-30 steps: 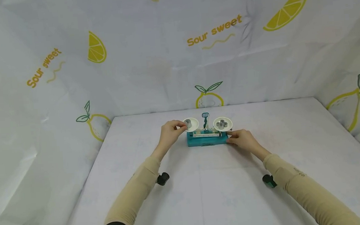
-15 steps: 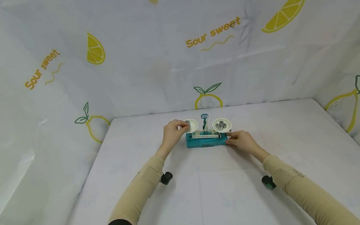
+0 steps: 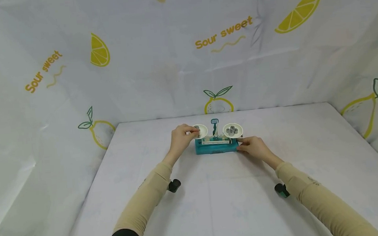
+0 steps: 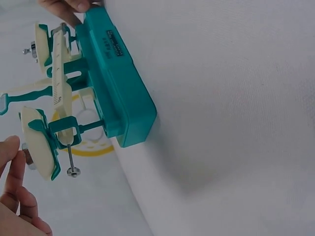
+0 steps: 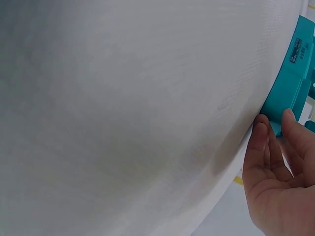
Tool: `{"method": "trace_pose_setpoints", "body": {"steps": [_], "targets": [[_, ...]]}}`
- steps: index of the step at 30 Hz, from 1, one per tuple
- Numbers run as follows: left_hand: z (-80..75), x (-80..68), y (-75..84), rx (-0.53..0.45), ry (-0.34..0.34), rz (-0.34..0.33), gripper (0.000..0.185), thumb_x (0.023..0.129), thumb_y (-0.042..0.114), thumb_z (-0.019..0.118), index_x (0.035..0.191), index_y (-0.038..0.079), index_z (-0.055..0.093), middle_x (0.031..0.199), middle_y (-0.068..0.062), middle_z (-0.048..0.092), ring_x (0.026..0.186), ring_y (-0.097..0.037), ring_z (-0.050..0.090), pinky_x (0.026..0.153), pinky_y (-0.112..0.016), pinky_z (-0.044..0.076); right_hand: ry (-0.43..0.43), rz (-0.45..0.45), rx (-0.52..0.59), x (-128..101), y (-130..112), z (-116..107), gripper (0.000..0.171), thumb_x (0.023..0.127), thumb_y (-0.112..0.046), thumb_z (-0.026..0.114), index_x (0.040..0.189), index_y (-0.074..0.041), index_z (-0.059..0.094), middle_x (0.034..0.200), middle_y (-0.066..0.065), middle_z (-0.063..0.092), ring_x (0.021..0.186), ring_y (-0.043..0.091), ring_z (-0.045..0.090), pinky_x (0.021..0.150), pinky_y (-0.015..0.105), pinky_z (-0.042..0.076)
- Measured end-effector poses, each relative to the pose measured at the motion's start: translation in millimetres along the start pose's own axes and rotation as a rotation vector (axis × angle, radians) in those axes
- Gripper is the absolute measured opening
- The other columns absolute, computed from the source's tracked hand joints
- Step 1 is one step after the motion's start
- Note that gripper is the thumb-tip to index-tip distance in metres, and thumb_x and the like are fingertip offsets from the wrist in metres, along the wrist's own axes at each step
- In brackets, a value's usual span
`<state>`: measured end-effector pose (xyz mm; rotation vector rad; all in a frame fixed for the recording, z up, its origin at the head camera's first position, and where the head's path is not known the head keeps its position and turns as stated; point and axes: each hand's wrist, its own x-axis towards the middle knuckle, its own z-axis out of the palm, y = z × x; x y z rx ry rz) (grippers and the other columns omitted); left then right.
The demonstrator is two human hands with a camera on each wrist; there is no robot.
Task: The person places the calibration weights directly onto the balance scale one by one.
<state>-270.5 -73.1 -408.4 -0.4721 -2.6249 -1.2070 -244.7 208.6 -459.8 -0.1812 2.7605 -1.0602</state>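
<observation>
A teal balance scale (image 3: 216, 147) with two cream pans stands on the white table. My left hand (image 3: 181, 136) is at the left pan (image 3: 204, 130), its thumb and forefinger pinching a small grey metal weight (image 4: 27, 155) against the pan's face. Part of that pan is hidden behind the fingers. Several small metal weights (image 3: 232, 130) sit in the right pan (image 3: 238, 126). My right hand (image 3: 253, 145) grips the right end of the teal base (image 5: 284, 93), thumb on one side and fingers at the lower edge.
The white cloth-covered table (image 3: 228, 203) reaches toward me. Behind it hangs a white backdrop (image 3: 160, 79) printed with lemons. Between the pans rises the scale's teal upright (image 3: 215, 126). A black wrist camera (image 3: 174, 186) sits under the left sleeve.
My left hand has shifted slightly right, farther over the left pan. The right hand keeps its grip on the base. The head view has moved a little.
</observation>
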Motion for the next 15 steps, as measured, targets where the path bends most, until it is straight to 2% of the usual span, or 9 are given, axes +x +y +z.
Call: {"method": "trace_pose_setpoints", "body": {"steps": [5,9,15], "targets": [[-7.4,0.5,4.3,0.003,0.015,0.022,0.011,0.082,0.019,0.071,0.089,0.012,0.076,0.088,-0.005,0.071,0.073,-0.016,0.049,0.065,-0.024,0.034,-0.027,0.006,0.006,0,-1,-5,0.047,0.09,-0.022,0.061,0.13,0.001,0.052,0.097,0.016,0.069,0.075,0.015,0.056,0.063,0.025,0.045],[-17.1,-1.6,4.0,0.059,0.031,0.078,0.011,0.085,0.019,0.068,0.09,0.011,0.075,0.084,-0.005,0.07,0.069,-0.017,0.048,0.065,-0.025,0.034,-0.04,-0.02,-0.022,-4,0,-12,0.044,0.091,-0.021,0.059,0.128,0.002,0.053,0.107,0.022,0.066,0.083,0.021,0.062,0.068,0.029,0.051],[-38.8,-10.6,-5.8,0.198,0.055,0.134,0.015,0.088,0.022,0.064,0.095,0.013,0.074,0.087,-0.003,0.071,0.078,-0.02,0.058,0.077,-0.037,0.038,0.037,-0.07,-0.107,-18,2,-38,0.043,0.094,-0.03,0.054,0.123,0.001,0.058,0.114,0.023,0.064,0.099,0.034,0.061,0.079,0.043,0.051]]}}
